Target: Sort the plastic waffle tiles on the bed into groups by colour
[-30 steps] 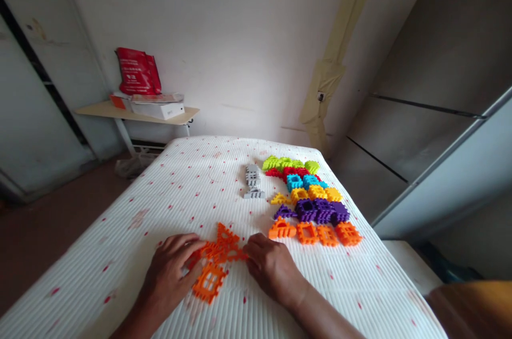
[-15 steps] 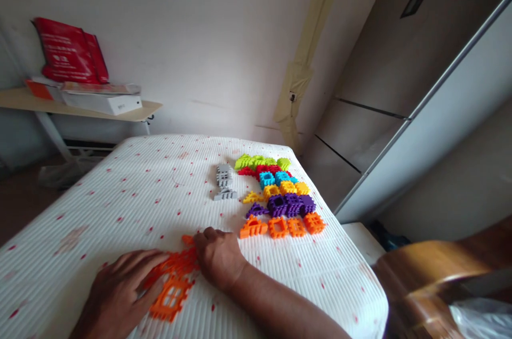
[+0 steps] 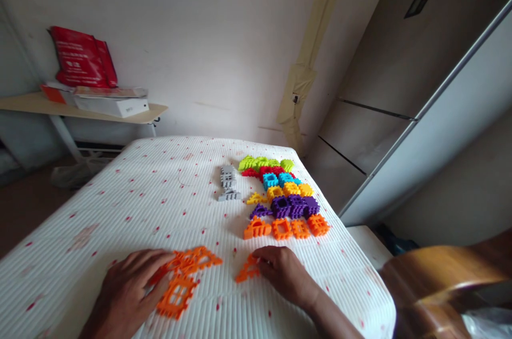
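My left hand (image 3: 130, 288) curls round some orange interlocking building pieces (image 3: 162, 271), thumb and fingers partly hiding them. Just past its fingertips lie an orange triangular piece (image 3: 206, 257) and a square orange window piece (image 3: 177, 297) with a cross in its opening. To the right, my right hand (image 3: 282, 269) pinches another orange triangular piece (image 3: 246, 271) low over the cloth. Beyond that hand runs a row of orange pieces: a triangular stack (image 3: 256, 229), a square frame (image 3: 281, 230), a window piece (image 3: 300, 229) and a further stack (image 3: 319, 225).
Behind the orange row stand purple (image 3: 280, 207), yellow (image 3: 275, 193), blue (image 3: 270, 181), red (image 3: 266, 170) and lime green (image 3: 261, 162) pieces, with grey pieces (image 3: 228, 176) to their left. A spotted white cloth (image 3: 140, 206) covers the surface. A refrigerator (image 3: 372, 72) stands at right.
My right hand has moved right, away from my left hand, carrying an orange triangular piece. My left hand stays at the orange pieces. The view has shifted slightly.
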`<control>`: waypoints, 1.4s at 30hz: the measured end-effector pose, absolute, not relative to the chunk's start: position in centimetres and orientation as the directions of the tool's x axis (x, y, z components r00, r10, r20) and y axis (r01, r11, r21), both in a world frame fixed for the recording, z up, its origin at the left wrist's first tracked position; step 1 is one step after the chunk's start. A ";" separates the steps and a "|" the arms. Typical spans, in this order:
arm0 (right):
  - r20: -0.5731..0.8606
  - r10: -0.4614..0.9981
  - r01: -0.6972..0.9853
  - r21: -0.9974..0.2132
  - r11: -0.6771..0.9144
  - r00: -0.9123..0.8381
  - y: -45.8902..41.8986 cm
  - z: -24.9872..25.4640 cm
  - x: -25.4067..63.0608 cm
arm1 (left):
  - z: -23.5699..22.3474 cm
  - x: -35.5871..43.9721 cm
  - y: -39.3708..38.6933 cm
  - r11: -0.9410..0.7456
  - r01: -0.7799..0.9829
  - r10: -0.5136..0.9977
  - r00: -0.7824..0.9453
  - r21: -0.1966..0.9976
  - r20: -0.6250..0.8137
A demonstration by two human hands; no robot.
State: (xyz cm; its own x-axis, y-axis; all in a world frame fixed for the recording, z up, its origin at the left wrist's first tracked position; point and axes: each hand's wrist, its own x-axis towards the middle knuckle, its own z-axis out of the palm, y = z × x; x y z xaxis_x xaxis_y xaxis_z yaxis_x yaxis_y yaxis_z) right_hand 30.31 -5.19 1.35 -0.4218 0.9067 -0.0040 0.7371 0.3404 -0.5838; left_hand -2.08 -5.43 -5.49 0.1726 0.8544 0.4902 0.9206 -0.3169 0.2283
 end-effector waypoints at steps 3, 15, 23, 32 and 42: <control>0.021 0.940 0.780 -0.552 0.294 -0.340 -5.1 0.4 30.8 | -5.8 -2.2 -5.3 -0.315 0.919 0.859 0.170 0.236 0.483; 0.203 0.886 0.758 -0.461 0.461 -0.416 -5.9 -1.9 31.9 | -5.4 -2.0 -5.5 -0.316 0.910 0.869 0.165 0.267 0.467; 0.240 0.860 0.691 -0.517 0.506 -0.450 -5.2 -2.0 31.9 | -5.6 -2.2 -5.6 -0.303 0.910 0.873 0.145 0.284 0.466; 0.435 0.837 0.645 -0.544 0.537 -0.330 -1.7 2.0 33.1 | -5.9 -2.3 -5.5 -0.296 0.908 0.876 0.135 0.297 0.463; 0.429 0.841 0.638 -0.555 0.534 -0.330 0.4 0.9 32.3 | -6.1 -2.5 -5.6 -0.314 0.907 0.865 0.151 0.282 0.478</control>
State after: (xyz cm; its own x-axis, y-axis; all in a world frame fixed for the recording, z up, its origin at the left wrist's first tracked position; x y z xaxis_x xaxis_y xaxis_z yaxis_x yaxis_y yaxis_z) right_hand 32.30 0.37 0.92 -0.3296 0.8409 0.4292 0.6380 0.5335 -0.5553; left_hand -2.48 -5.57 -6.07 0.1508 0.8651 0.4785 0.9068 -0.3138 0.2816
